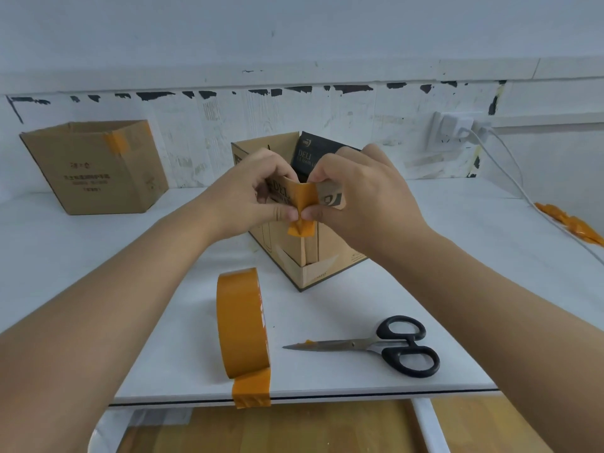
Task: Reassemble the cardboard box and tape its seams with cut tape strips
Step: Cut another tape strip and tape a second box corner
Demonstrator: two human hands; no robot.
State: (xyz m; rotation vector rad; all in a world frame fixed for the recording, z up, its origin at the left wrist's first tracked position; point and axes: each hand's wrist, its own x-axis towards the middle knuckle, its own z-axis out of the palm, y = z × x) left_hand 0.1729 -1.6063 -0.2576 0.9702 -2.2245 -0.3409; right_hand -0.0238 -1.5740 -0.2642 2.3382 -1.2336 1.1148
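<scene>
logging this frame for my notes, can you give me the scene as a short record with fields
left hand: pinches the tape strip at the box corner
right hand: pinches the same strip
box: upright on the table, top open
tape roll: on edge, near front edge, tail stuck over the edge
scissors: flat on table, closed, right of roll
second box: back left, taped corner

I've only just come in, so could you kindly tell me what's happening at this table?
A person is taping a small brown cardboard box. The left hand and right hand press an orange tape strip over its upper corner seam. The orange tape roll and black-handled scissors lie on the white table.
</scene>
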